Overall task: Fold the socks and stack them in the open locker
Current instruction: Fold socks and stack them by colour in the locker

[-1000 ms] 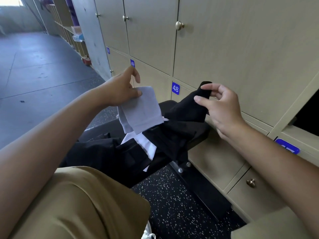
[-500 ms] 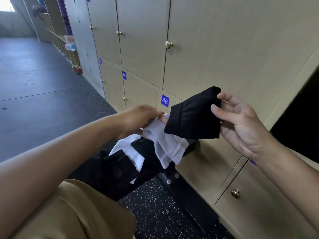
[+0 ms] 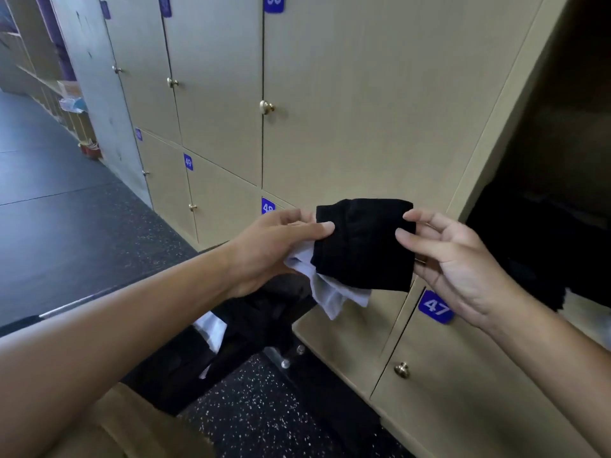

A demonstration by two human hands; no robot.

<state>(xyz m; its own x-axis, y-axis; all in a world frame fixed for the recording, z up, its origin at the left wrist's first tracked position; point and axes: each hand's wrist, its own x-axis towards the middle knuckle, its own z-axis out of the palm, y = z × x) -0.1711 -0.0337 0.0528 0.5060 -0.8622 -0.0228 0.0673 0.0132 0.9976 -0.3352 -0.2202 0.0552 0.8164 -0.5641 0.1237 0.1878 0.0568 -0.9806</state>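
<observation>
Up close, two bare hands hold a folded black sock (image 3: 363,246) before a wall of beige lockers (image 3: 330,94).

Left hand (image 3: 274,249) pinches the sock's left edge, a white sock (image 3: 334,292) bunched under its grip; right hand (image 3: 453,259) pinches the right edge. Just right of that grip gapes the open locker (image 3: 545,193), dark cloth inside. Below the left grip, more socks lie on a black worktop (image 3: 238,325).

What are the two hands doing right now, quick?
Left hand: holds the white sock and pinches the black sock at its left edge.
Right hand: pinches the black sock's right edge.
</observation>
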